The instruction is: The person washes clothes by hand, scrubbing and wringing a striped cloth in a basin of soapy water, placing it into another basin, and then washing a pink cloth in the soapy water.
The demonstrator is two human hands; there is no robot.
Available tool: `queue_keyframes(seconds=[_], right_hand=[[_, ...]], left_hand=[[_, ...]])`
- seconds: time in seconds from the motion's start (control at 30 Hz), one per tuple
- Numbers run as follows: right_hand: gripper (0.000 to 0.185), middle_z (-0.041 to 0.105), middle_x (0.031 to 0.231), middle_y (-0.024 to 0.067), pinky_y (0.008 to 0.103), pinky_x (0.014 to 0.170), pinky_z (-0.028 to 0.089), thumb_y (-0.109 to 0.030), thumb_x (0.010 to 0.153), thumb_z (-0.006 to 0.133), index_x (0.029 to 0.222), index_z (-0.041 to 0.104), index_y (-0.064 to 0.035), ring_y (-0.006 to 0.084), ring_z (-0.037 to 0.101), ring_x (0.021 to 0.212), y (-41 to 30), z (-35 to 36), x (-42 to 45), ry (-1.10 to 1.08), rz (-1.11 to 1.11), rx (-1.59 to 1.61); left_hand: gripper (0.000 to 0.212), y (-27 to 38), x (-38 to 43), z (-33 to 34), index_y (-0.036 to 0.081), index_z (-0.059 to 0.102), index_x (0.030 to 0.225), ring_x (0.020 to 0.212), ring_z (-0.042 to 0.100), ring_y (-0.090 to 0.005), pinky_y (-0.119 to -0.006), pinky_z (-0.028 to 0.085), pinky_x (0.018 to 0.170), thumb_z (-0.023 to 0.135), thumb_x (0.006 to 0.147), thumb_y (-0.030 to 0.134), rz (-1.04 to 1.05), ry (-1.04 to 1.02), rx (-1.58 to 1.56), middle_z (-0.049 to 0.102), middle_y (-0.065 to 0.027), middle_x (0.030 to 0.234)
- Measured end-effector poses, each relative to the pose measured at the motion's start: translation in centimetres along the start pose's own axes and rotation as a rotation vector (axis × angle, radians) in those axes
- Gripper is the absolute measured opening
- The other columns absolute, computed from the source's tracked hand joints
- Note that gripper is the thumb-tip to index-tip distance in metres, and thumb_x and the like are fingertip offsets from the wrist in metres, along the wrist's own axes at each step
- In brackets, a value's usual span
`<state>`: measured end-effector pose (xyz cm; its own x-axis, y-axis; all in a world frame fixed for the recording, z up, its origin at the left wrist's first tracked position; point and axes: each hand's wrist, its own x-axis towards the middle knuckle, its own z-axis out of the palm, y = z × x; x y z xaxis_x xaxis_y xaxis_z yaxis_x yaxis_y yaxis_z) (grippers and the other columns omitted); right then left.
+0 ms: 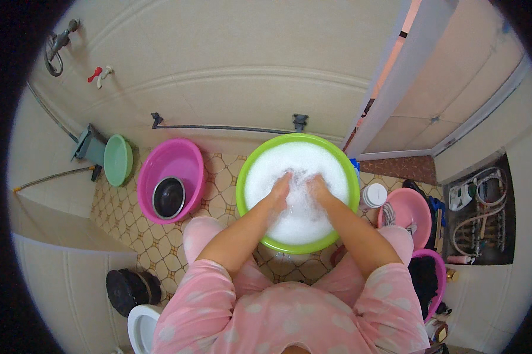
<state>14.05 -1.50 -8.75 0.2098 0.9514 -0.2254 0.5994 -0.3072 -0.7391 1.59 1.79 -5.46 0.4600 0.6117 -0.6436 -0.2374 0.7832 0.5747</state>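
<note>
A large green plastic basin (243, 177) stands on the tiled floor between my knees, filled with white soap suds (301, 155). Both hands reach into it, side by side near its middle. My left hand (282, 189) is partly sunk in the foam, its fingers hidden. A short gap to the right, my right hand (317, 186) is also partly under the suds, with its fingertips out of sight. Whether either hand holds anything below the foam cannot be seen. Between the hands the foam is thinner and broken.
A magenta basin (146, 177) with a dark metal-rimmed bowl (169, 198) and a mint-green basin (118, 160) stand left. On the right are a white-lidded tub (375, 195), a pink basin (414, 208) with striped cloth, and dark cloth (423, 276) in another basin. A black bucket (126, 290) is lower left.
</note>
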Motion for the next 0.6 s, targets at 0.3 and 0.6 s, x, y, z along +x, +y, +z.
queue_keyframes(seconds=[0.3,0.6], right_hand=[[0.016,0.058,0.086,0.0182,0.0364,0.072,0.045,-0.015,0.079,0.051,0.087,0.056,-0.0025,0.0313,0.057,0.082,-8.2,-1.3,-6.5,0.056,-0.285,0.331],[0.027,0.058,0.074,0.0189,0.0432,0.062,0.044,-0.025,0.083,0.044,0.078,0.056,-0.0006,0.0359,0.057,0.068,-7.3,-2.9,-3.6,0.161,-0.357,-0.413]], left_hand=[[0.038,1.6,-0.7,0.8,0.008,0.055,0.094,0.079,0.054,-0.0233,-0.038,0.046,0.070,0.041,0.086,0.043,0.052,-0.259,-0.233,0.056,-0.0090,0.086],[0.041,0.8,-0.8,1.8,0.009,0.054,0.084,0.072,0.055,-0.0207,-0.036,0.046,0.064,0.034,0.089,0.045,-0.032,-0.094,-0.249,0.056,-0.0062,0.076]])
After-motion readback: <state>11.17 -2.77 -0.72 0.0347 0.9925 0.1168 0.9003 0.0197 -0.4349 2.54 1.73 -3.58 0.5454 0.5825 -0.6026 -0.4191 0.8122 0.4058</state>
